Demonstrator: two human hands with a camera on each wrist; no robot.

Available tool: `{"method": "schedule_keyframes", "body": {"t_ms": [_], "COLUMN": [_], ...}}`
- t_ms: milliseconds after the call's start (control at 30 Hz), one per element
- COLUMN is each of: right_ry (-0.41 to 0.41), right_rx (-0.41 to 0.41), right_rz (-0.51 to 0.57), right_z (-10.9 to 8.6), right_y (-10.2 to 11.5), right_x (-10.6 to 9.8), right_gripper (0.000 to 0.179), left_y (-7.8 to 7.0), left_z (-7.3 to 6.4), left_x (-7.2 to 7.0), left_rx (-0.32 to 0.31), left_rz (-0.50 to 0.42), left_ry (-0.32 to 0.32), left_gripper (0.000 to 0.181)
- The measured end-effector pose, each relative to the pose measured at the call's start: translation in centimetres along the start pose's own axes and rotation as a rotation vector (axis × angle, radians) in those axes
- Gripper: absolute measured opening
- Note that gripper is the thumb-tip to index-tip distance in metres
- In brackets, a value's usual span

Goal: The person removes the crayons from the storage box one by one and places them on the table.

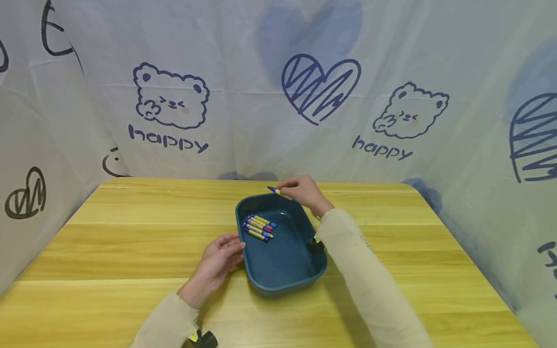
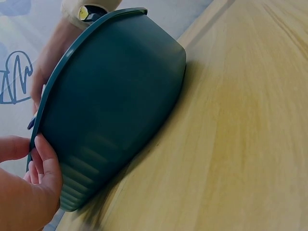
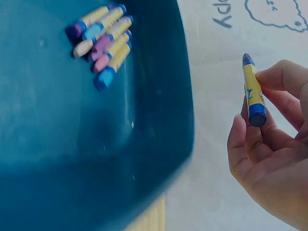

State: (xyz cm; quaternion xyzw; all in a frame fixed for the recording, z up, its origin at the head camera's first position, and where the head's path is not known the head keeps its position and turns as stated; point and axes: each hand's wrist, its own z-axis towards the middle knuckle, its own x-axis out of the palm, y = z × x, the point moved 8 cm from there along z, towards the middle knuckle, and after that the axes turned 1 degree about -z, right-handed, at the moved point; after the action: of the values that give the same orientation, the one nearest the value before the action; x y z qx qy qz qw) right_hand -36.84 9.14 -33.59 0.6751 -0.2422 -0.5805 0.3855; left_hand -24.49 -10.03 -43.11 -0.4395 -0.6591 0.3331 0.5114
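A dark blue-green plastic bin stands on the wooden table, slightly turned. Inside it, toward the left wall, several crayons with yellow wrappers lie side by side; the right wrist view shows purple, blue, pink and pale tips. My left hand pinches the bin's left rim between thumb and fingers, as the left wrist view also shows. Above the far rim, my right hand pinches one crayon, yellow-wrapped with blue bands and a dark tip, between thumb and fingers. That crayon is apart from the bin.
The light wooden table extends to both sides of the bin. Behind it hangs a pale cloth printed with bears, hearts and lettering. A black wrist camera on the right sleeve overlaps the bin's right wall in the head view.
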Motion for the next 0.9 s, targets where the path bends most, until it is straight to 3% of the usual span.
{"method": "schedule_keyframes", "body": {"t_ms": [233,467,700,900], "right_ry": [-0.019,-0.029,-0.059,-0.060], "right_rx": [0.001,0.046,0.080,0.109], "right_rz": [0.004,0.020,0.007,-0.073], "right_z": [-0.1,-0.7,-1.2,-1.7], "right_y": [-1.5,-4.1,-7.3,-10.6], "right_x": [-2.4,-4.5,-6.0,-5.9], "right_gripper": [0.023,0.027,0.028,0.027], "left_y": [0.0,-0.2,0.0,-0.2], "left_z": [-0.1,-0.2,0.1,-0.1], "left_x": [0.0,0.1,-0.1,0.1], "left_rx": [0.015,0.099,0.040,0.092], "left_rz": [-0.006,-0.047,-0.013,-0.048], "left_ry": [0.000,0.093,0.020,0.089], "left_gripper": [0.035,0.038,0.039,0.038]}}
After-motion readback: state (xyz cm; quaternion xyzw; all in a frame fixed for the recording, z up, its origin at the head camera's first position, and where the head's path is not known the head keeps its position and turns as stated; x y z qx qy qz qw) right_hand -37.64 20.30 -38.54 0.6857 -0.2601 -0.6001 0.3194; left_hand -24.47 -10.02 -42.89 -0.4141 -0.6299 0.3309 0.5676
